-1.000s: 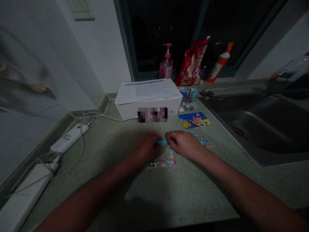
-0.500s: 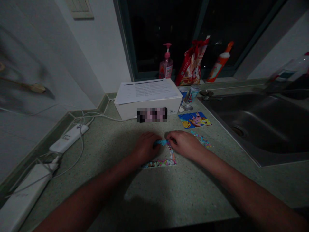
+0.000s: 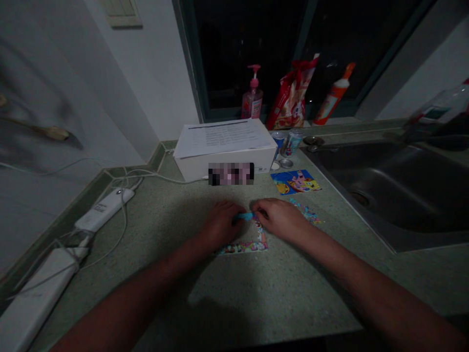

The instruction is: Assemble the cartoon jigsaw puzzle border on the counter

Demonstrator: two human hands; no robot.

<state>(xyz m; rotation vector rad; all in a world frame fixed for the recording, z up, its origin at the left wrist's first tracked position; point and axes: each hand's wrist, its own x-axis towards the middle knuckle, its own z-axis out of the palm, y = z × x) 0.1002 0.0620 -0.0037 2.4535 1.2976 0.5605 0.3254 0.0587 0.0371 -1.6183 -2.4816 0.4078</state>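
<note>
The left hand [image 3: 221, 222] and right hand [image 3: 281, 215] are resting with bent fingers around a blue strip [image 3: 247, 215] at a puzzle border's [image 3: 249, 247] far side. Small pieces [image 3: 309, 212] are lying just beyond the right hand, near a cartoon card [image 3: 296, 182], while a white box [image 3: 195, 168] is standing farther back.

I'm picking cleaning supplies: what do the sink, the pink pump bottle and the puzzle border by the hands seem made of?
Sink: metal, probably stainless steel, satin-looking; grey with soft highlights.
Pump bottle: likely smooth plastic; translucent body.
Puzzle border: perhaps printed cardboard; flat, colourful pieces, but dim light hides their finish.
</note>
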